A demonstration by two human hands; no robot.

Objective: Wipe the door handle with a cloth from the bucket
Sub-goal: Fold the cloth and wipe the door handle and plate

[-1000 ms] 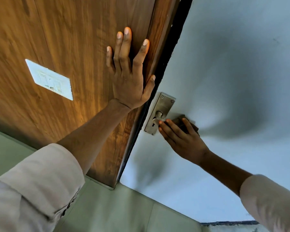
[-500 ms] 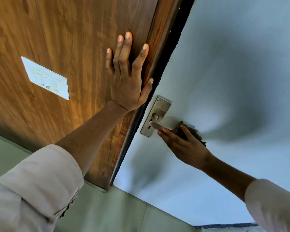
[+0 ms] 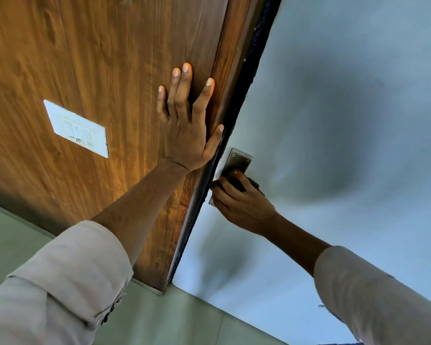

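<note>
A steel door handle plate is fixed to the pale grey door near its edge. My right hand presses a dark cloth over the lower part of the plate, and the lever is hidden under cloth and fingers. My left hand lies flat with fingers spread on the brown wooden panel, just left of the dark door edge. No bucket is in view.
A white switch plate is set in the wooden panel to the left of my left hand. A black strip runs along the door edge. Pale green floor shows at the bottom.
My right hand has slid the cloth from the lever's outer end back onto the plate, so the lever is now covered. My left hand stays flat on the wood.
</note>
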